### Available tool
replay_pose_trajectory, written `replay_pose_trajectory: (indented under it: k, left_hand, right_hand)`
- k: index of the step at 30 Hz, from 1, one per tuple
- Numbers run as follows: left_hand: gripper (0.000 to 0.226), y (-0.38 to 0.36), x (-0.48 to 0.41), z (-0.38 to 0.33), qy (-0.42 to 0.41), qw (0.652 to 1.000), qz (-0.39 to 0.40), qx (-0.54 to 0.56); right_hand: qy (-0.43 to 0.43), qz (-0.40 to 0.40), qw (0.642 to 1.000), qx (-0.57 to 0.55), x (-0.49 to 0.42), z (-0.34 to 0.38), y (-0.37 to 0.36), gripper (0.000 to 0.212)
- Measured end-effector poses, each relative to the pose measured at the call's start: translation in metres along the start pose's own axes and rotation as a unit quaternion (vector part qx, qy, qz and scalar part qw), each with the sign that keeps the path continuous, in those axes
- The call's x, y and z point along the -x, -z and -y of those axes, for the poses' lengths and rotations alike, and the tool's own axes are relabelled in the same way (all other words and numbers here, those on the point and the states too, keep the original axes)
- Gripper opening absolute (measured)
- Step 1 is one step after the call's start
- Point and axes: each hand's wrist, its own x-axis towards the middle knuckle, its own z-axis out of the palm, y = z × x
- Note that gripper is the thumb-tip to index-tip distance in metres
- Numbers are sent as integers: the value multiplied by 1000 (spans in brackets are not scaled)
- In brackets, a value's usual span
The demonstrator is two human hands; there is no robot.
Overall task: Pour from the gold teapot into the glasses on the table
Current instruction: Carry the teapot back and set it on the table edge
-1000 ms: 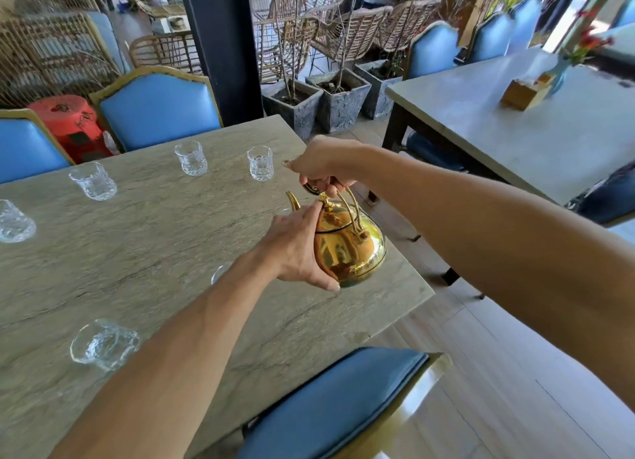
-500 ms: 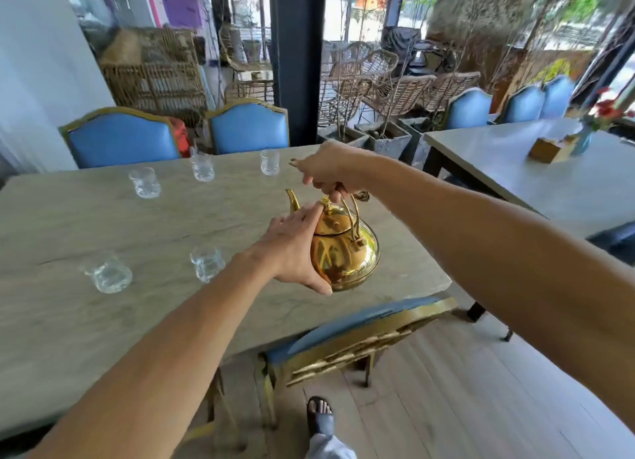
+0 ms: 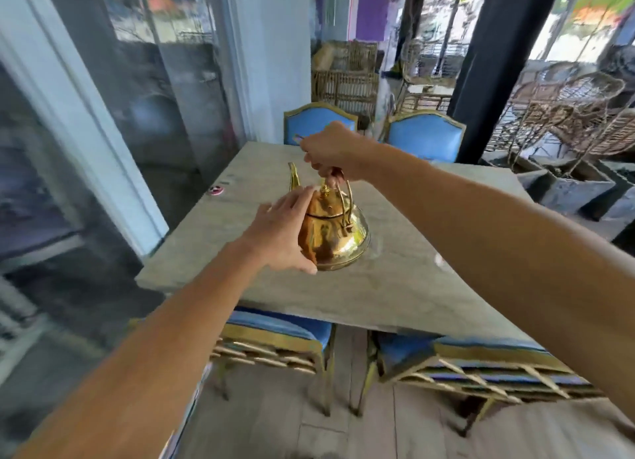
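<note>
The gold teapot (image 3: 335, 238) hangs upright just above the grey stone table (image 3: 395, 293), spout pointing away to the left. My right hand (image 3: 330, 154) grips its tall handle from above. My left hand (image 3: 280, 235) lies against the pot's left side, with straight fingers on the lid by the knob and the thumb low on the body. The picture is motion-blurred. Only a faint glassy smear (image 3: 439, 260) shows on the table right of the pot, and I cannot tell whether it is a glass.
Two blue gold-framed chairs (image 3: 275, 328) (image 3: 481, 355) are tucked under the near edge, and two more (image 3: 318, 123) (image 3: 424, 135) stand at the far side. A small red round thing (image 3: 216, 190) lies near the table's left edge. Stone planters (image 3: 577, 187) stand at right.
The view has swung left and pulled back from the table. Both hands keep the same hold on the teapot. The clear glasses seen earlier no longer show distinctly.
</note>
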Motion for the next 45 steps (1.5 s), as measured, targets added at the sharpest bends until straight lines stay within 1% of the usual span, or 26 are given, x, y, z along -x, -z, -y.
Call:
replay_pose_trajectory:
  k: [5, 9, 11, 14, 16, 18, 20, 23, 24, 26, 28, 30, 32, 35, 38, 43, 45]
  left_hand:
    - [147, 11, 18, 71, 60, 998, -9, 1]
    - [145, 18, 12, 130, 75, 997, 8, -11]
    - [145, 20, 5, 160, 69, 997, 12, -24]
    - [146, 22, -7, 200, 77, 996, 34, -13]
    - [146, 22, -18, 224, 80, 995, 52, -3]
    - [144, 23, -31, 244, 82, 995, 59, 4]
    - [139, 23, -44, 259, 87, 994, 65, 12]
    - [130, 17, -65, 276, 96, 994, 59, 9]
    - [127, 14, -73, 283, 98, 993, 57, 11]
    - [118, 7, -89, 294, 99, 993, 56, 25]
    - [106, -2, -104, 305, 92, 994, 55, 25]
    - [91, -10, -117, 312, 83, 995, 47, 30]
    - [82, -19, -129, 319, 76, 995, 51, 48]
    - [79, -30, -146, 330, 76, 993, 63, 71]
    - [76, -39, -170, 346, 73, 990, 74, 96]
    - [57, -50, -200, 363, 72, 983, 95, 140]
    - [54, -54, -209, 369, 70, 981, 101, 151]
  right_hand:
    - [12, 34, 999, -40, -39, 42, -63, 23]
    - [2, 63, 996, -58, -82, 66, -109, 19]
    - [0, 80, 994, -73, -103, 74, -128, 19]
    - [-10, 101, 989, -103, -132, 82, -148, 15]
    - [-2, 124, 988, -93, -148, 86, -161, 22]
    - [5, 125, 988, -91, -164, 91, -172, 31]
    - [-12, 117, 987, -105, -178, 91, -180, 35]
    - [-15, 149, 984, -98, -194, 92, -189, 40]
    - [-19, 140, 984, -108, -201, 89, -192, 40]
    - [-48, 93, 985, -138, -217, 83, -196, 36]
    - [-57, 66, 985, -152, -234, 75, -199, 29]
    - [-67, 60, 982, -165, -248, 66, -203, 27]
    - [-71, 73, 981, -165, -262, 58, -209, 29]
    - [-99, 61, 970, -214, -282, 44, -217, 31]
    - [-125, 46, 959, -252, -304, 35, -223, 26]
    - [-153, 17, 940, -305, -337, 21, -233, 21]
    - [-160, 4, 935, -317, -346, 18, -236, 20]
